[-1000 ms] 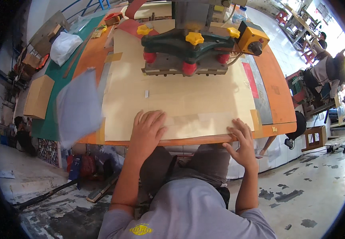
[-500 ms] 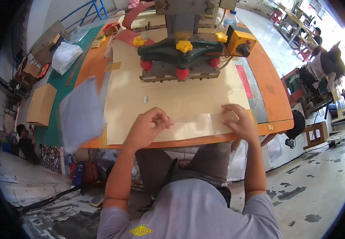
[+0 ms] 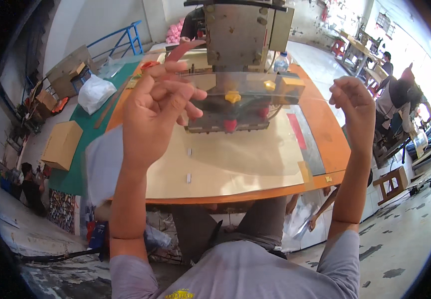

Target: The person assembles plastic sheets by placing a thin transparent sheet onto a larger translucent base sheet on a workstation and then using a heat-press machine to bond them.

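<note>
My left hand (image 3: 158, 107) is raised over the table, its fingers closed on the left end of a clear plastic sheet (image 3: 255, 84). The sheet is a see-through strip stretching rightward in front of the press. My right hand (image 3: 355, 102) is up beyond the sheet's right end, apart from it, with fingers curled and nothing visible in them. Below lies a cream board (image 3: 245, 172), with two small white pieces (image 3: 189, 178) on its left part. Behind the sheet stands a press (image 3: 233, 42) with yellow knobs and a dark green frame.
A frosted plastic stack (image 3: 103, 162) lies at the left, near a cardboard box (image 3: 62, 144) and a white bag (image 3: 96, 93) on a green mat. The orange tabletop (image 3: 320, 132) borders the board. Another person's hand (image 3: 312, 222) shows below the table's right edge; a person stands behind the press.
Both hands have risen from the board, and the plastic sheet is lifted with the left. My right hand has moved up and right, off the sheet. A second white piece now shows.
</note>
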{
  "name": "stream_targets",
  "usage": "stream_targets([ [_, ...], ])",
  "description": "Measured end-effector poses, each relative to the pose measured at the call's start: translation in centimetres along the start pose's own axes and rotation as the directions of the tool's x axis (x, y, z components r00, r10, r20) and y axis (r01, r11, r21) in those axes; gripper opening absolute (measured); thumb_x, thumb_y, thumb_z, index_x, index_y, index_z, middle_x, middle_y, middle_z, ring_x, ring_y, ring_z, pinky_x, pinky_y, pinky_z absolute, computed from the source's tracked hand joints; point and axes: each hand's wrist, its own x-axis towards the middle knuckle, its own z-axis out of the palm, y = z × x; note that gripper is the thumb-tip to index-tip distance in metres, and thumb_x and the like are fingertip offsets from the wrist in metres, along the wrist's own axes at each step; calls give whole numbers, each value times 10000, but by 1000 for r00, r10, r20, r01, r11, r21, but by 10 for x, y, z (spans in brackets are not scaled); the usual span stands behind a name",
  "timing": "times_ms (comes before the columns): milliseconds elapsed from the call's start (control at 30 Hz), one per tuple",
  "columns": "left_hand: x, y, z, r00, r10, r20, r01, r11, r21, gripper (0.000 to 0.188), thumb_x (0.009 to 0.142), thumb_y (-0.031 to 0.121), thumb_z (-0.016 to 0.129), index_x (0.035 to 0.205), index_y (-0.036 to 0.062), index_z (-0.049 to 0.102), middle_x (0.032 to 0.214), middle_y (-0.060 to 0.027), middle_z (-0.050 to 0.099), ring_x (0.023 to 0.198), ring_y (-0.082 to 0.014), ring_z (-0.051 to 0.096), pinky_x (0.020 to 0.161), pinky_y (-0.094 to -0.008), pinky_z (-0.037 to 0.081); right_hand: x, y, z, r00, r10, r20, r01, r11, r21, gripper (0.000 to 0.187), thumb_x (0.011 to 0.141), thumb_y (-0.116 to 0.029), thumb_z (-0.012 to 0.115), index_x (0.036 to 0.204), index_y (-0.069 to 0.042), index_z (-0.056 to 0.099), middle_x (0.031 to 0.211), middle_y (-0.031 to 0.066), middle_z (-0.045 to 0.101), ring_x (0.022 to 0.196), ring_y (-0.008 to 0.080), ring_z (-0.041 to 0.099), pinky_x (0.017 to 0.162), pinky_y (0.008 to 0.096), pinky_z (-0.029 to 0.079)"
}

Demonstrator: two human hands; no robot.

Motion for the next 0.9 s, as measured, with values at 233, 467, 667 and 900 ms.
stream_targets([
  [233, 29, 25, -10, 991, 134, -7, -132, 984, 116, 402, 1092, 147, 693, 1442, -10, 574, 1074, -145, 822, 802, -143, 777, 629, -221, 531, 33, -28, -15, 992, -110, -65, 103, 989, -107, 213, 999, -153, 811, 1178, -49, 761, 1004, -1, 760, 844, 90, 696, 735, 258, 499],
  [467, 41, 35, -14, 977, 211, -15, -208, 970, 122, 401, 1097, 167, 692, 1440, -5, 575, 1093, -138, 821, 843, -146, 781, 653, -237, 539, 43, -44, -22, 983, -160, -86, 151, 983, -104, 218, 1004, -121, 801, 1197, -34, 752, 1009, 16, 750, 893, 105, 693, 772, 262, 518],
  [667, 50, 32, -15, 977, 209, -43, -203, 973, 106, 362, 1085, 178, 714, 1393, 14, 616, 1073, -109, 823, 819, -110, 760, 683, -213, 534, 47, -57, -22, 976, -187, -107, 183, 982, -43, 228, 990, -67, 804, 1200, -4, 742, 1019, 38, 746, 895, 120, 691, 835, 273, 561],
  [900, 56, 27, -15, 980, 167, -105, -153, 980, 129, 381, 1078, 175, 728, 1410, 25, 617, 1077, -94, 820, 816, -94, 733, 685, -214, 519, 49, -61, -26, 975, -212, -67, 209, 977, -44, 229, 986, -61, 810, 1193, 10, 742, 1040, 58, 771, 906, 123, 709, 832, 277, 580],
])
